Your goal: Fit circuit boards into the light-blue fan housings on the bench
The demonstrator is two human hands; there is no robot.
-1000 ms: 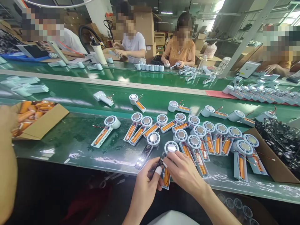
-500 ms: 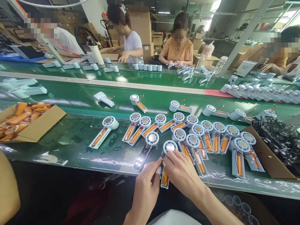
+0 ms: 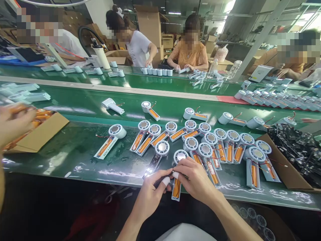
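Observation:
At the front edge of the bench, a pale-blue handheld fan (image 3: 176, 190) lies with its handle towards me, an orange battery inside the open handle. My left hand (image 3: 154, 190), with a white cover on the thumb, is closed on a dark strip, apparently a circuit board (image 3: 160, 180), mostly hidden by the fingers. My right hand (image 3: 197, 175) is closed in a pinch over the fan's neck, its fingertips meeting the left ones; what it grips is hidden. Left of the fan lies another fan (image 3: 162, 148) with a black board and lit white lights on its handle.
Several open fans (image 3: 205, 150) with orange batteries crowd the bench to the right. A carton of black circuit boards (image 3: 296, 150) stands far right, a carton of orange batteries (image 3: 37, 130) far left. A co-worker's hand (image 3: 17, 124) is over the batteries. Fans line the green belt (image 3: 165, 103) beyond.
My left hand has turned, showing the dark strip between its fingers; my right hand stays by the fan's neck. A co-worker's hand has come in over the battery carton.

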